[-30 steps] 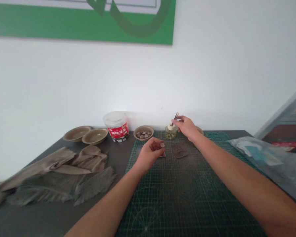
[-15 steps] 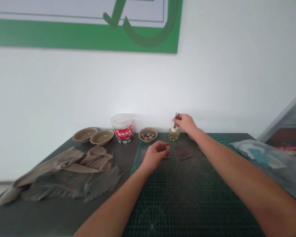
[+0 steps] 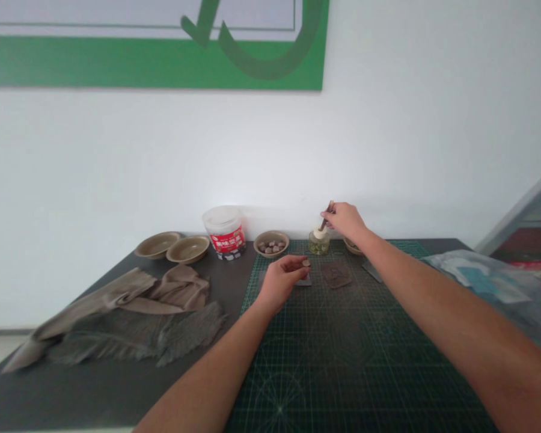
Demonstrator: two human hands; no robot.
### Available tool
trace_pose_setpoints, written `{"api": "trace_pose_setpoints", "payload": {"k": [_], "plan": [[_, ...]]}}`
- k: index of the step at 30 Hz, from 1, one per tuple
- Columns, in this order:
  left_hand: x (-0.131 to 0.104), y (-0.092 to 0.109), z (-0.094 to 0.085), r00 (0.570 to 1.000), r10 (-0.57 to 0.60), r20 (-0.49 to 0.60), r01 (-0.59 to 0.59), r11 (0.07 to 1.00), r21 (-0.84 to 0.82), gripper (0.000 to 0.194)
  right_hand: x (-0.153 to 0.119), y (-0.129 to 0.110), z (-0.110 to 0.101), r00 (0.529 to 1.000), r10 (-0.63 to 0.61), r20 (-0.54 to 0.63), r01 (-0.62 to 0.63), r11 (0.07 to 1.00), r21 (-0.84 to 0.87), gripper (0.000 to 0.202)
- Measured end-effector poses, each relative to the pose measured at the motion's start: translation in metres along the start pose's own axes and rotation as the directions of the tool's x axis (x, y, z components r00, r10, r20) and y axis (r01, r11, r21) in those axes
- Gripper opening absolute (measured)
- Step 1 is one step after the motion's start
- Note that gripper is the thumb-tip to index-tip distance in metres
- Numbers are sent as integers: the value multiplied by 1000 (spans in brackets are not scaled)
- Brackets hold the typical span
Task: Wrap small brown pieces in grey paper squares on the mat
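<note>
My left hand (image 3: pixel 280 278) pinches a small round brownish piece (image 3: pixel 306 263) between thumb and fingers, held just above the cutting mat. Beneath that hand lies a flat grey plate (image 3: pixel 303 281), partly covered. In my right hand (image 3: pixel 346 219) is a slim brown stick (image 3: pixel 327 215), slanting down with its lower end at the pale neck of a small glass jar (image 3: pixel 319 243). The jar has greenish contents. Between the hands and nearer to me, a thin brown square (image 3: pixel 337 275) rests on the mat. Whether the stick ends in bristles cannot be seen.
A bowl of brown pebble-like pieces (image 3: pixel 271 246) stands behind my left hand; another bowl (image 3: pixel 352 246) is half hidden by my right arm. A white-lidded tub (image 3: pixel 225 233), two shallow bowls (image 3: pixel 187 250), crumpled cloth (image 3: pixel 171 290) and a plastic bag (image 3: pixel 482 282) flank the green mat (image 3: pixel 342 361).
My right hand has shifted slightly right and up, and the stick now leans more. My left hand has tilted up a little, showing the round piece more clearly.
</note>
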State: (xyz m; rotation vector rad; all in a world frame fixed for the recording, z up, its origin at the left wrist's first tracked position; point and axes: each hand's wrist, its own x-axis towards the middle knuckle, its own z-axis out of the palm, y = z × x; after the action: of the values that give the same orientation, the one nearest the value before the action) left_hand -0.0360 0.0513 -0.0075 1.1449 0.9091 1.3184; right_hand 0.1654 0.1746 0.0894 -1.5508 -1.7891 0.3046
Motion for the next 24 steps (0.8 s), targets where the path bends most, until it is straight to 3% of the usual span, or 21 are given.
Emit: {"api": "trace_pose_setpoints", "payload": {"k": [8,19,24], "plan": [[1,0,-2,1000,6,-13,-6,1000,18,37,-1,-2,-3,1000,6,10,-6,1000,0,19],[3,-3,-4,995,90,-36,-90,996,7,35,-8,8,-16,987,96,-130,-86,993,82,30],[4,-3,-5,995,96,-25,-95,995,25,36,-11,4,-20,985,46,-165,-38,998,53,29]]}}
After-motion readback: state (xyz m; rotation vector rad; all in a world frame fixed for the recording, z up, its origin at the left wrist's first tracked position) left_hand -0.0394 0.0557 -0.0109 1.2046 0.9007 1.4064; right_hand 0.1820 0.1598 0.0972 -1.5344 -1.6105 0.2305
